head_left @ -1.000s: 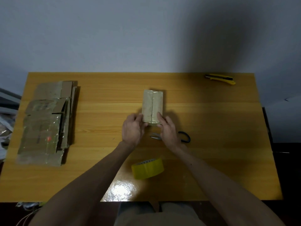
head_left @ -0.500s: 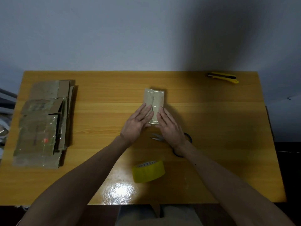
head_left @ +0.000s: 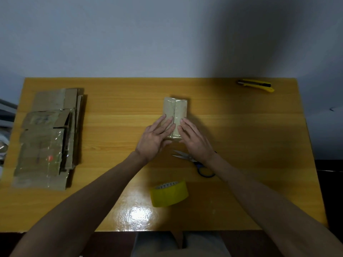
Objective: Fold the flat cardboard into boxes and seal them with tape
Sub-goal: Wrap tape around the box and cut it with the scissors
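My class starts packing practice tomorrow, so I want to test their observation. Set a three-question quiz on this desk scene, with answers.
1. True or false: the left hand and the right hand both rest with straight fingers on the box.
2. Which lies nearest the person? A) tape roll B) scissors C) knife
3. Fill in: the stack of flat cardboard lies on the table's ___ side.
Key: 1 true; 2 A; 3 left.

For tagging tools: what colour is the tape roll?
Yellow; the tape roll shows best in the head view.
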